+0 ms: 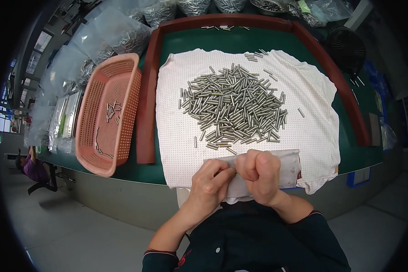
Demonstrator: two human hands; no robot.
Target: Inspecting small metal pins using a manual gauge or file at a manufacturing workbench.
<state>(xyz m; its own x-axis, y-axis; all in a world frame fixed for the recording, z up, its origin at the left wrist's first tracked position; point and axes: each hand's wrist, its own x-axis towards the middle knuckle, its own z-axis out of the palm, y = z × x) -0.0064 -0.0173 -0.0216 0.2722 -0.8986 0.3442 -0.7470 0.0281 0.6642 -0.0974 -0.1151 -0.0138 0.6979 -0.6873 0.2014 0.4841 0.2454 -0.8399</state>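
Note:
Just in front of my body, my left hand (207, 185) is closed, thumb and fingers pressed together. Close beside it, my right hand (261, 174) is closed in a fist. Whatever sits between the fingers of either hand is hidden or too small to name. Both hands are over a folded grey cloth (288, 167) at the near table edge. Beyond them a large heap of short metal pins (235, 106) lies on a white dotted cloth (313, 90). A few loose pins are scattered around the heap.
A pink plastic basket (87, 136) with some metal pieces stands at the left. Reddish-brown rails (146, 104) frame the green table (181, 41). Plastic bags of pins (130, 38) line the left and back. A dark round object (346, 47) stands back right. A person (36, 170) sits far left.

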